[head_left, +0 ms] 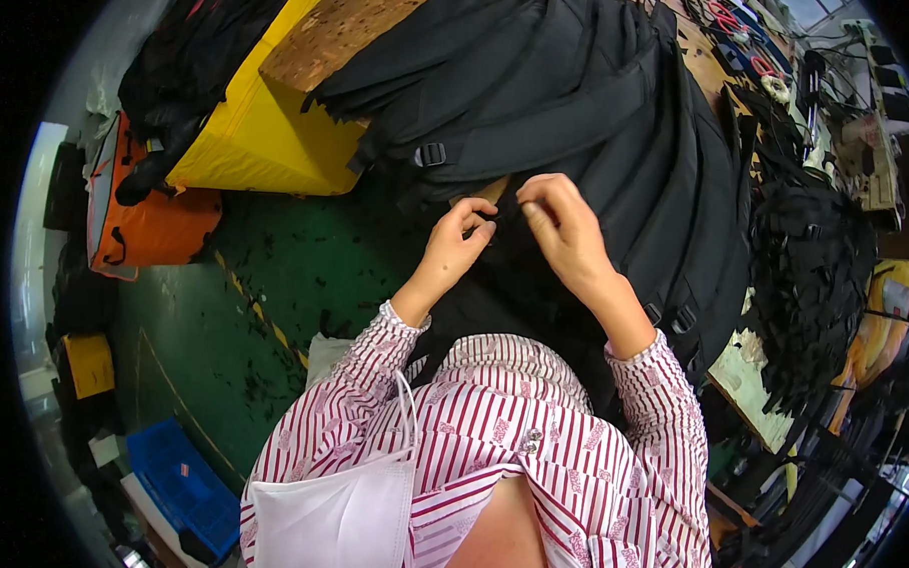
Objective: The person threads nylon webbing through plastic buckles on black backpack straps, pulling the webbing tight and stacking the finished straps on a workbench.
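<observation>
A large heap of black padded shoulder straps (pixel 570 118) hangs over the table edge before me. A black plastic buckle (pixel 431 154) sits on one strap, and another buckle (pixel 685 319) hangs lower right. My left hand (pixel 451 252) is at the heap's near edge, its thumb and fingers curled together against dark material. My right hand (pixel 569 228) is a little higher and to the right, its fingers bent in a pinch in front of the straps. What either pinch holds is too small or too dark to make out. The hands are apart.
A yellow bin (pixel 279 138) with black fabric pieces and an orange bag (pixel 156 224) stand at left. Dark scraps litter the green floor (pixel 276 248). A blue crate (pixel 182 485) lies lower left. Bundled black webbing (pixel 810 286) hangs at right, near a cluttered bench.
</observation>
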A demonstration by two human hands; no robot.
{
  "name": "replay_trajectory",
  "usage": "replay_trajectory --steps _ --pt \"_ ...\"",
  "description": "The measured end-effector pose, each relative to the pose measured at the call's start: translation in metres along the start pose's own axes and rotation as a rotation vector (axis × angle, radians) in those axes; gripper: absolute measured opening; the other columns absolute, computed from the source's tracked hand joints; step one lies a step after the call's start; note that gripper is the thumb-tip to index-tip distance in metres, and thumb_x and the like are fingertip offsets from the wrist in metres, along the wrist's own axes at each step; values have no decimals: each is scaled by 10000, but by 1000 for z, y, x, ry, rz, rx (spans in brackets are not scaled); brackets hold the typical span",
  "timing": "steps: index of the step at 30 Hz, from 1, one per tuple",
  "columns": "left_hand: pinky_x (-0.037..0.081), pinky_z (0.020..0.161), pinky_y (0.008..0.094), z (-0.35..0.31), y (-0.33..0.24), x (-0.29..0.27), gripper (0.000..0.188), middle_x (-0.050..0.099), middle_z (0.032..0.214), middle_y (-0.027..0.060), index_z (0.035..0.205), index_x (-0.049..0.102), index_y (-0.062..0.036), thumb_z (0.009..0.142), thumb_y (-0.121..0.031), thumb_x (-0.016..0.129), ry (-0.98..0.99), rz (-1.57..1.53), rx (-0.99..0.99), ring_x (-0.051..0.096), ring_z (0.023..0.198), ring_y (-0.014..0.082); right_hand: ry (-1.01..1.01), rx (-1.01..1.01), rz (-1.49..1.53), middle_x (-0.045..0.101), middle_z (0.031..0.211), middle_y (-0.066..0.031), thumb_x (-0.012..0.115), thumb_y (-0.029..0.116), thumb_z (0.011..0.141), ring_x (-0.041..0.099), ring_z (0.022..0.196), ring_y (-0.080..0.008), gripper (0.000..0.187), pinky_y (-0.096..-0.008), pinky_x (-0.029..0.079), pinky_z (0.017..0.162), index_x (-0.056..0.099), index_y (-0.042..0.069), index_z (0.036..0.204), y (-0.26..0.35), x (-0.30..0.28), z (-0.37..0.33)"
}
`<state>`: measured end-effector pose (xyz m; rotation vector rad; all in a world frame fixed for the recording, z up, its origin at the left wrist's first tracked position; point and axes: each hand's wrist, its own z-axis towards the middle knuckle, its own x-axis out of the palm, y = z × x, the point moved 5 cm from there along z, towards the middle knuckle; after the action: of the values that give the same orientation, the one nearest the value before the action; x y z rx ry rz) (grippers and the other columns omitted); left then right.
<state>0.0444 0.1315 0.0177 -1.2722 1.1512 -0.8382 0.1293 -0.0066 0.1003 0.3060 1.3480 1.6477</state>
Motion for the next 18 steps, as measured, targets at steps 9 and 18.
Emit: replay_trajectory --steps 9,18 --pt "445 668 232 0 -6 1 255 620 750 22 1106 573 -6 863 -69 619 -67 -18 -100 563 699 78 120 76 -131 576 817 -143 577 10 877 578 692 -249 101 -324 456 634 550 7 973 -27 4 -9" --pt "426 563 194 -6 -4 2 321 610 928 42 1137 554 20 848 -70 660 56 -177 -177 533 700 66 198 -4 -335 580 830 -194 607 18 820 601 784 -376 165 -435 483 691 506 13 950 -26 21 -13"
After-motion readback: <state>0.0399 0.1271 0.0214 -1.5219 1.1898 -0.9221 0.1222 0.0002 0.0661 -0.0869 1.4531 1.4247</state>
